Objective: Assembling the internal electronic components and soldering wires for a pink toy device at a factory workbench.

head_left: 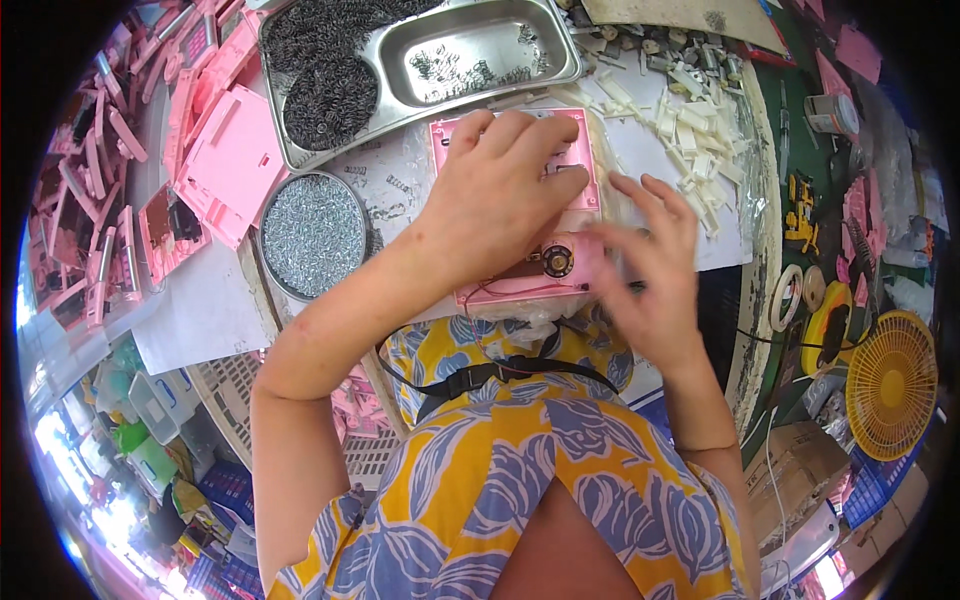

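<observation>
under the curled left hand point(500, 195) (grip unclear), pink casing point(530, 290) runs lengthwise forward; spread right hand point(650, 285) at its right.

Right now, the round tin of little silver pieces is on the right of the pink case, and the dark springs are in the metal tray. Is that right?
Not quite: the head view shows the round tin of silver pieces left of the pink case. The dark springs are in the metal tray.

Pretty packed workbench point(725, 252): steel tray point(400, 122) far left, round tin point(264, 240) nearer, pink casing point(525, 293) middle, white plastic bits point(697, 145) far right.
</observation>
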The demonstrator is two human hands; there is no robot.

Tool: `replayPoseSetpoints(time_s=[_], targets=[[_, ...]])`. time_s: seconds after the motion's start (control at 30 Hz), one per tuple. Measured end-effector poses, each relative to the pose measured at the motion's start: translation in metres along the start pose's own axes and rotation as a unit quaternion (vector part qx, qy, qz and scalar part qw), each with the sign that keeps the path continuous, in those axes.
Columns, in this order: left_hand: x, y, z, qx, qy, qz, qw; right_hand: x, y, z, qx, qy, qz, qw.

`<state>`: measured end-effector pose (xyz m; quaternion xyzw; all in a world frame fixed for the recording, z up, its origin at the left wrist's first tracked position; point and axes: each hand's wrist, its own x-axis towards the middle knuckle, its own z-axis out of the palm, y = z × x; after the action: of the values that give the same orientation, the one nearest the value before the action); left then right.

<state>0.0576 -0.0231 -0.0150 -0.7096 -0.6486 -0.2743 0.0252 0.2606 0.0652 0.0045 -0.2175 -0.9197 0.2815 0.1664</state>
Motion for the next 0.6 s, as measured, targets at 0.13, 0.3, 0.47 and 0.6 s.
replayPoseSetpoints(time_s=[0.13,0.3,0.47,0.6], targets=[[-0.002,-0.016,-0.007,-0.002,0.002,-0.004,1.0,0.04,0.027,0.004,0.038,0.052,0.049,0.997],[-0.015,-0.015,-0.002,0.021,0.022,-0.015,0.999,0.071,0.013,0.001,-0.128,-0.032,0.034,0.991],[-0.019,-0.012,0.001,0.022,0.012,-0.018,1.0,0.077,0.001,0.002,-0.224,-0.053,-0.006,0.973],[-0.02,-0.013,0.003,0.027,0.012,-0.018,0.999,0.074,0.006,0.001,-0.17,-0.049,0.027,0.984]])
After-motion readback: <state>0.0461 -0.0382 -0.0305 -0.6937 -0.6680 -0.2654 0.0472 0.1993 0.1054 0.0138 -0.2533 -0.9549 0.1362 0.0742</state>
